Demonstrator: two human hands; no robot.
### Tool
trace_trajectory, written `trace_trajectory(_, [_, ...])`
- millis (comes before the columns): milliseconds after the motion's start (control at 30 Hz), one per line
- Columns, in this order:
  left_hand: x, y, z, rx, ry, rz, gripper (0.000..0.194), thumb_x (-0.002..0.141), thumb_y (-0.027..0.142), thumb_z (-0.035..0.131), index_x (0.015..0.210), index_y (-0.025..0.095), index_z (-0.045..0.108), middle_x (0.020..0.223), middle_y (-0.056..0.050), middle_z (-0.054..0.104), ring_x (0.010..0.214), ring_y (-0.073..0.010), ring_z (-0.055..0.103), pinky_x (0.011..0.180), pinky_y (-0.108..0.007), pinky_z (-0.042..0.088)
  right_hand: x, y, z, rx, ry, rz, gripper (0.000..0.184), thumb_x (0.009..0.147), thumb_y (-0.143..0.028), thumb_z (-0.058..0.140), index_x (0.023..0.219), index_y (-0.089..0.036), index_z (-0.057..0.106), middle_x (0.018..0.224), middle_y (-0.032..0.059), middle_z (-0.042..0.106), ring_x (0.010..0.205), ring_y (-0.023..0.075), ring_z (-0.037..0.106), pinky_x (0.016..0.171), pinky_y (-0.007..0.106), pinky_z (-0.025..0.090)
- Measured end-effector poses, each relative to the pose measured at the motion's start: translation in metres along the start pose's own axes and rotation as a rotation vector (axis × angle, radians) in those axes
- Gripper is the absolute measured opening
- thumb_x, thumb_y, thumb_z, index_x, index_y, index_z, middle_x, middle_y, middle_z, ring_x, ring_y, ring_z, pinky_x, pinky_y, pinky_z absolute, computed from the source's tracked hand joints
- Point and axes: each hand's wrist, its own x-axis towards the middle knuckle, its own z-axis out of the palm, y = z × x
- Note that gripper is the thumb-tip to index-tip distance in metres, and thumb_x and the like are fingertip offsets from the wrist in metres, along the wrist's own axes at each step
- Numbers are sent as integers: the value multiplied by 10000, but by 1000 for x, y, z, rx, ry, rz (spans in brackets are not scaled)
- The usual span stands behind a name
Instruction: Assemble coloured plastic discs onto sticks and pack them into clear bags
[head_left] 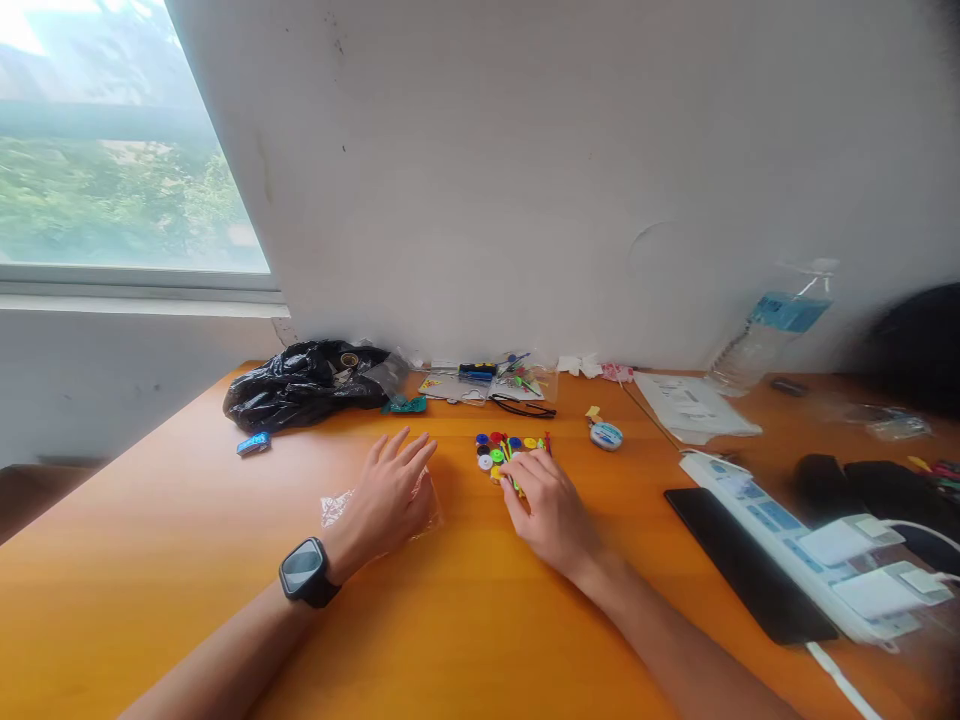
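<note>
My left hand (pixel 390 490) lies with its fingers spread over a crinkled clear plastic bag (pixel 336 508), which shows on both sides of the hand. The wrist wears a dark watch (pixel 303 570). Beside it, my right hand (pixel 551 505) bends its fingers and thumb together at the near edge of a cluster of small coloured round pieces (pixel 496 455). Blue, red, black, white, green and yellow ones show there. Some thin yellow-green and red sticks (pixel 548 441) lie among them. What sits between the right fingertips is too small to make out.
A black plastic bag (pixel 300 385) lies at the back left, near a blue packet (pixel 253 444). Small bagged parts (pixel 517 375) line the wall. A white round container (pixel 606 435), a black phone (pixel 742 560), a power strip (pixel 780 545) and a bottle (pixel 765 335) are at right.
</note>
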Motion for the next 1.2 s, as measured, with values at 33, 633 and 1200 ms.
trace_trajectory(33, [0,2,1,-26,15,8,449,1064,285,444,1482,189,577,1539,-132,609,1515,-396,428,1229,-637,361,3,6,1,-12,30,30,224,1049,-155,495,1017,-203,712,1032,104,701,1042,282,577,967,429,476])
trace_trajectory(633, [-9,16,3,-20,-82,191,593,884,104,517,1445,275,602,1504,-108,630,1509,-437,429,1217,-721,306,12,24,16,-147,-18,83,210,1019,-154,564,1108,-185,752,1081,111,663,1047,288,530,962,424,453])
trace_trajectory(1200, [7,50,15,-243,-82,256,868,897,186,575,1693,238,230,1707,-148,380,1555,-380,369,1229,-598,406,16,23,25,-171,-20,92,174,1035,-121,531,964,-192,672,1077,96,677,1037,277,553,930,407,444])
